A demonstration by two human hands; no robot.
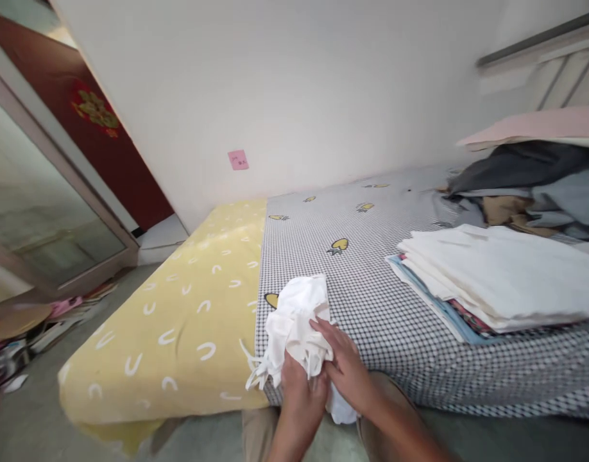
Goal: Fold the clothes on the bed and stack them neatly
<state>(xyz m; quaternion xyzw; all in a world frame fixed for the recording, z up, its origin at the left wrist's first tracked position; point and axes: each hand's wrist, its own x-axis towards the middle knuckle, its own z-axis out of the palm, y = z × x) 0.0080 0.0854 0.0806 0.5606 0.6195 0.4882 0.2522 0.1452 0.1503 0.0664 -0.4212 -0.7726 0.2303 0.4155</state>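
Note:
A bunched white cloth with thin white straps trailing at its left lies over the near edge of the bed. My left hand grips its lower part from below, thumb pointing up along the fabric. From the right, my right hand pinches the cloth, its fingers curled over the top folds. Part of the white fabric hangs down below my hands, between my knees. What kind of garment it is, I cannot make out from the folds.
A folded white stack of cloth lies to the right on the checked bedsheet. Behind it is a heap of dark clothes. A yellow sheet covers the bed's left part. Assorted items lie on the floor at left.

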